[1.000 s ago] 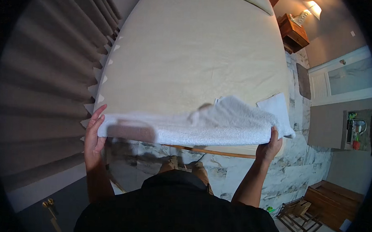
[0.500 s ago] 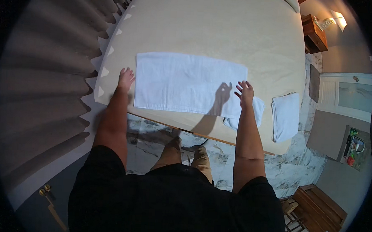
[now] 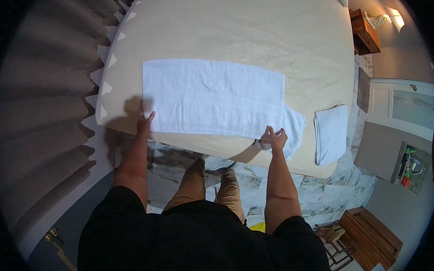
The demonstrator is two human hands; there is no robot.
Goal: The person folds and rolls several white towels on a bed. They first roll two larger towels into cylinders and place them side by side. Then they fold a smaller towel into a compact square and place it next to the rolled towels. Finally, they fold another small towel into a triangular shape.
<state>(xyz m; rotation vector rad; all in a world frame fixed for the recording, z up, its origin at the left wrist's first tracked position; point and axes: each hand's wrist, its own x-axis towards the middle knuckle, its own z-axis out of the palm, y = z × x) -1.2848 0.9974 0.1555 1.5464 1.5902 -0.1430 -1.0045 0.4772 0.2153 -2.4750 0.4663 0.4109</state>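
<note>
In the lower left-centre of the frame, the person's left hand [image 3: 145, 124] is at the near corner of a flat, rectangular white terry towel [image 3: 209, 96], its fingers blurred; lower right of centre, the right hand [image 3: 278, 139] is at the other near corner, fingers bent toward the thumb. Whether either set of fingers grips the cloth cannot be told. The step in hand seems to be handling the near edge; the next move likely calls for an even hold on both corners. The towel lies mid-frame on a bed with a cream sheet [image 3: 222, 24], overlapping a crumpled white cloth [image 3: 294, 124] at right; it looks mostly smooth, lightly rippled near its lower edge, its far edge gently bowed
</note>
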